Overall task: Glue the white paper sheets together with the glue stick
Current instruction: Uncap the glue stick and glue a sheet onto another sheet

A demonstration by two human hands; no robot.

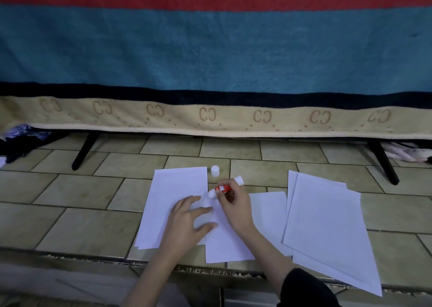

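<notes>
Fingers of the right hand [233,201] curl round the red glue stick [224,188], pinching its barrel so the exposed white tip points down and to the left, at or just above the paper; whether it is touching the sheet cannot be told. The stick's white base pokes out past the knuckles on the far side. Just left of that grip, the left hand [190,215] lies flat with its fingers spread and straight, pressing down on the white sheets [173,190] to pin them. A smaller sheet [224,243] runs under both hands toward the person, overlapping the pinned stack's near right corner. Beyond the grip, on the tiled floor [81,194], stands the white cap [215,170], just off the stack's far corner. To the right of the grip lies another single sheet [268,211], and farther right a loose stack of larger sheets [327,225], well apart from the work. Beyond everything hangs a striped blanket [210,49] over a frame with black legs.

The likely trouble from here: the stick is held at a shallow slant, so a hard stroke could drag or crease the thin paper if the flat hand eases off. Glue could also stray past the edge onto the tile, or the cap could be knocked and roll away, leaving the stick to dry.
</notes>
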